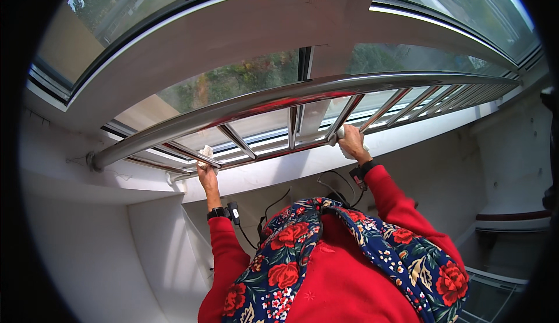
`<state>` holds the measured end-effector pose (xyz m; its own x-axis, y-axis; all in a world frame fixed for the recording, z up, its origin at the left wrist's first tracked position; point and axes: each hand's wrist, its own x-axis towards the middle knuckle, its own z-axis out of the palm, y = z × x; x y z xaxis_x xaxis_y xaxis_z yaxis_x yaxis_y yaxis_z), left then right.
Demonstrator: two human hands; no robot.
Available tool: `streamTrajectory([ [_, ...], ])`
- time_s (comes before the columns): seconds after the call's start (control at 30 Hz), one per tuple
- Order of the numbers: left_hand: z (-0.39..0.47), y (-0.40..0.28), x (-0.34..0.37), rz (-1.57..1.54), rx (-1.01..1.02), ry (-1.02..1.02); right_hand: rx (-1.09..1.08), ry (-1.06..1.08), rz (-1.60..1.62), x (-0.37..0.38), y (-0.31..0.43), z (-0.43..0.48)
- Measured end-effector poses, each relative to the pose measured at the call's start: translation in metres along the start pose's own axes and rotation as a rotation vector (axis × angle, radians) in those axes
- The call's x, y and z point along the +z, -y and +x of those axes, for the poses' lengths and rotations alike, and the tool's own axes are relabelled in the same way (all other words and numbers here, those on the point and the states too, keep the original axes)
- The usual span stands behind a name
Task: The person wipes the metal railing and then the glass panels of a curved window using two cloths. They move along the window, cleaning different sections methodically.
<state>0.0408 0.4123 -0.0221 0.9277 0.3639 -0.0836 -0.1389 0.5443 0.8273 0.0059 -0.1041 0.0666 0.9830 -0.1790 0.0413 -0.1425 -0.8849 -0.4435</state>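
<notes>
My left hand (208,180) grips a crumpled white cloth (205,152), which is pressed against the lower end of a shiny metal baluster (188,149). Further right, my right hand (352,141) holds another piece of white cloth (348,153) at the foot of a second metal baluster (348,112). Both balusters belong to a window guard railing with a thick, polished metal handrail (244,105) above my hands. A thin bottom rail (279,152) runs just above the white sill. Fingers partly hide both cloths, so I cannot tell how far they wrap around the bars.
Beyond the railing are window panes (244,78) in a pale frame. A white sill (262,175) runs below it. Cabled devices hang at my left wrist (234,212) and right wrist (357,178). White panels (153,231) stand at the left, a glass-topped surface (489,297) at lower right.
</notes>
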Motion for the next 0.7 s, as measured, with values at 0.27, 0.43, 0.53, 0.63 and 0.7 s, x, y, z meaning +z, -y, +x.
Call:
streamTrajectory([
  [0.27, -0.030, -0.023, 0.010, 0.537, 0.021, 0.034, 0.132, 0.147, 0.421, 0.001, 0.003, 0.003],
  [0.43, -0.046, -0.045, 0.032, 0.657, -0.060, -0.050, 0.092, 0.114, 0.255, 0.004, -0.001, 0.005],
  [0.53, -0.048, -0.048, 0.037, 0.695, -0.068, -0.113, 0.071, 0.079, 0.151, 0.005, 0.003, 0.004],
  [0.63, -0.053, -0.049, 0.042, 0.613, -0.002, -0.102, 0.047, 0.027, 0.174, 0.005, 0.009, 0.000],
  [0.7, -0.057, -0.052, 0.045, 0.607, -0.021, -0.104, 0.091, 0.024, 0.196, 0.004, 0.014, -0.003],
])
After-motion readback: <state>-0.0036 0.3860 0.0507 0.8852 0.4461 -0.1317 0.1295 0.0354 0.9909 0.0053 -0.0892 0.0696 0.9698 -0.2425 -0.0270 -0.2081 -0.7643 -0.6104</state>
